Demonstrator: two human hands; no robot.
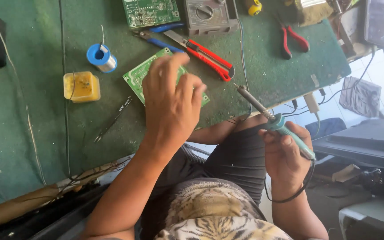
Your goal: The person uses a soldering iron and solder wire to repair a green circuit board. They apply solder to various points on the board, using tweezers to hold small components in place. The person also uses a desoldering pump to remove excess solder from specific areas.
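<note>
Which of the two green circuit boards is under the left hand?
The nearer green circuit board, beside the solder spool; the left hand covers it. The other board lies untouched at the far edge.

Soldering iron and circuit board at the green bench

The soldering iron [275, 122], teal-handled with a dark metal shaft, is held slanting, its tip over the mat's edge near the red cutters. The green circuit board [139, 76] lies flat and skewed on the mat, its middle hidden under a hand.
</note>
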